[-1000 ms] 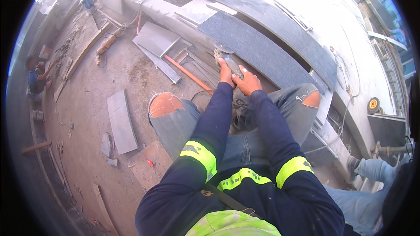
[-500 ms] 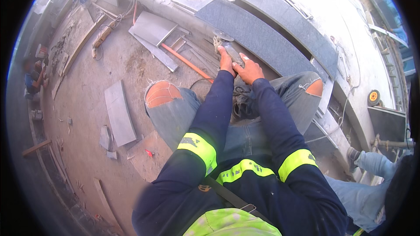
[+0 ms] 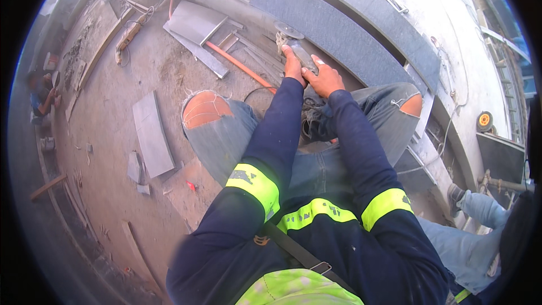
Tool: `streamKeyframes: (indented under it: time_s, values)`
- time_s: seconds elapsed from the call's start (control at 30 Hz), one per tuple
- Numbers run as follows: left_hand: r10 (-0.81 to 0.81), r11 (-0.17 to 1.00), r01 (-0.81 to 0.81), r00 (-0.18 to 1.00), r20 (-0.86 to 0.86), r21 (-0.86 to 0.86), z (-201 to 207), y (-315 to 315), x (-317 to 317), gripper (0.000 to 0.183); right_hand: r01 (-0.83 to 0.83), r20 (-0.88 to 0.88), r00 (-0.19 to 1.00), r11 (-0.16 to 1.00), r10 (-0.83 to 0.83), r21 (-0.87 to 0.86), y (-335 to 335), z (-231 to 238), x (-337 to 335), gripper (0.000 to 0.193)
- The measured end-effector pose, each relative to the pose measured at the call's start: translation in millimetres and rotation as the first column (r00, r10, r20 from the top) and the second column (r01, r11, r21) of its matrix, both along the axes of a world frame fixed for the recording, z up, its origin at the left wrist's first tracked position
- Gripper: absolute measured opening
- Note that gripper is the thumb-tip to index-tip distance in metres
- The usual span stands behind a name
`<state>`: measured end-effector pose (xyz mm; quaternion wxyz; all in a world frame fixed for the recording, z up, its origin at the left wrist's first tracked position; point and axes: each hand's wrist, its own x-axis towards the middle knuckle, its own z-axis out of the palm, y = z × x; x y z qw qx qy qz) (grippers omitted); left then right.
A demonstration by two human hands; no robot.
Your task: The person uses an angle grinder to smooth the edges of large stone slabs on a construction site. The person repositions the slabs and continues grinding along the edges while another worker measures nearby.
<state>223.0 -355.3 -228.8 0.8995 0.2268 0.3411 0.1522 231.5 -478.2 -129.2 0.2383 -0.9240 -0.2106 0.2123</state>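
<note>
Gripping a small angle grinder (image 3: 297, 51) with both hands, the person has the fingers (image 3: 289, 55) of the left hand (image 3: 293, 68) curled shut around the near side of the tool's body, while the right hand (image 3: 323, 79) clamps over its rear end, one finger marked by a pale band. The two-handed hold looks meant to steady the tool against the pull of its disc, which sits at the far end, just at the edge of a long dark grey stone slab (image 3: 339, 34). The grinder's long axis runs away from the person, slightly to the left, its disc end pointing at the slab and its rear toward the lap. The slab curves along a pale concrete ledge (image 3: 440, 39), probably laid flat there so its edge can be reached from a seated position. The person sits with knees spread in torn jeans, the left knee (image 3: 206, 110) bare, giving the arms a clear line between the legs. On the dusty floor (image 3: 107, 135) to the left lie a grey slab offcut (image 3: 151, 133), an orange pipe (image 3: 240, 66) and more cut stone pieces. Another person's leg (image 3: 480, 209) shows at the lower right.
</note>
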Motion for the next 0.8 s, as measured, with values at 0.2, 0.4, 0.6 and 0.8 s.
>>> streamKeyframes:
  time_s: [0.2,0.4,0.6,0.8]
  values:
    - [-0.007,1.000,0.007,1.000,0.017,-0.002,-12,5,0,0.091,0.004,-0.087,0.996,1.000,-0.005,-0.008,5,10,-4,0.086]
    - [0.006,1.000,-0.006,1.000,-0.011,0.014,-27,21,8,0.092,-0.007,-0.057,0.998,1.000,0.007,0.007,16,5,-1,0.085]
    - [0.021,1.000,-0.021,1.000,-0.005,0.001,-19,13,14,0.096,0.018,-0.051,0.999,1.000,-0.018,-0.007,14,-5,8,0.086]
    - [0.030,0.999,-0.030,0.999,-0.016,-0.014,-24,21,15,0.089,-0.001,-0.052,0.999,1.000,0.002,0.008,20,-4,8,0.086]
